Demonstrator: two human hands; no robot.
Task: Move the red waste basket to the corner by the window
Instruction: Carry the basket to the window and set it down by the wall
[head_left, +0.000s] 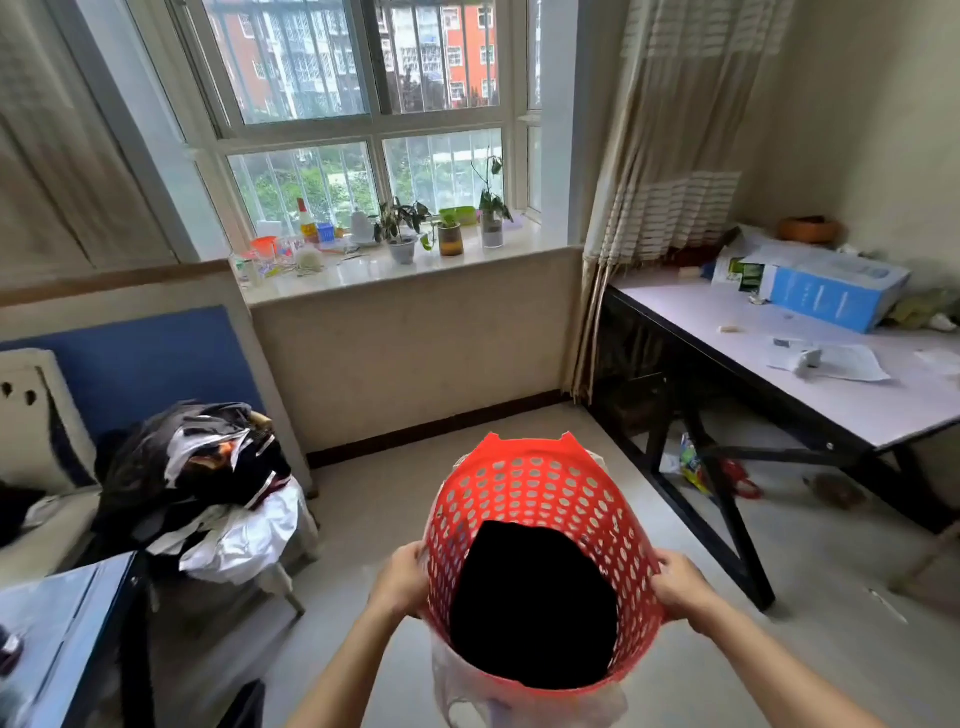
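Window (363, 104) wall ahead, bench (831, 374) at right | red waste basket (540, 525) held above floor, tipped, between both hands | left hand (402, 579) grip clasps left rim | right hand (680, 584) grip clasps right rim

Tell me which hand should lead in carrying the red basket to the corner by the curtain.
Right, probably. Both hands grip the red perforated plastic basket, but the right hand is on the side facing the corner beside the beige curtain; the left hand steadies.
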